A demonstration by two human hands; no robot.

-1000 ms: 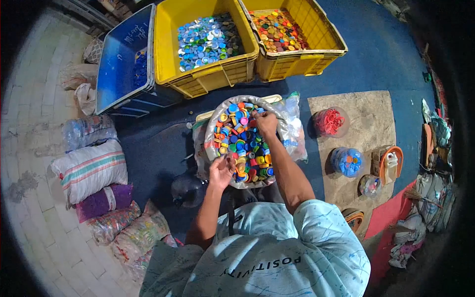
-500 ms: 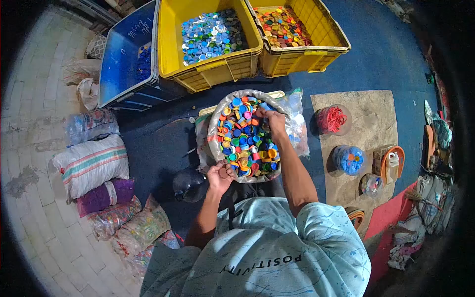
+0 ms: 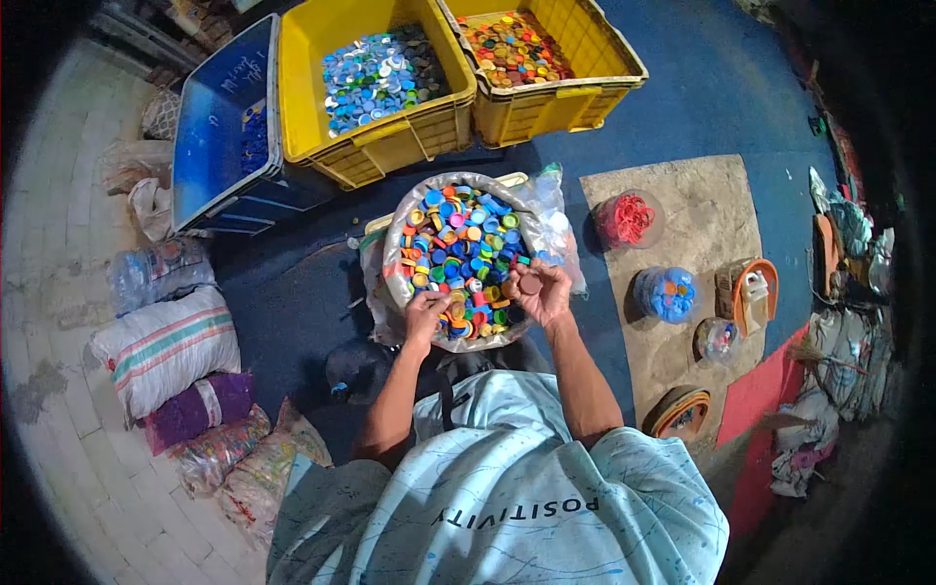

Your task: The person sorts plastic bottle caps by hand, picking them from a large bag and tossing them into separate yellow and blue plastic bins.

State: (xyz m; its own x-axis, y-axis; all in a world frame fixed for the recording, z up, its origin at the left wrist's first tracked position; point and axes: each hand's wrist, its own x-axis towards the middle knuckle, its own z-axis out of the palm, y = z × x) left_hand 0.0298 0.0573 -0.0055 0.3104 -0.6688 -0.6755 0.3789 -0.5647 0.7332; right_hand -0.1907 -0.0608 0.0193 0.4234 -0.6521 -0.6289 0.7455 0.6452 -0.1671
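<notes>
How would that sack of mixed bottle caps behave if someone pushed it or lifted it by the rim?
The sack looks like thin, crinkled plastic, so its rim would probably flop rather than hold shape. Heaped with loose caps, it is likely heavy, though one brown cap sits easily in the right hand. Pushed, caps may spill and roll.

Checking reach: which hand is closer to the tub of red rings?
Right. The right hand is at the near right rim of the cap sack, left of the tub of red rings; the left hand is at its near left rim, farther.
</notes>
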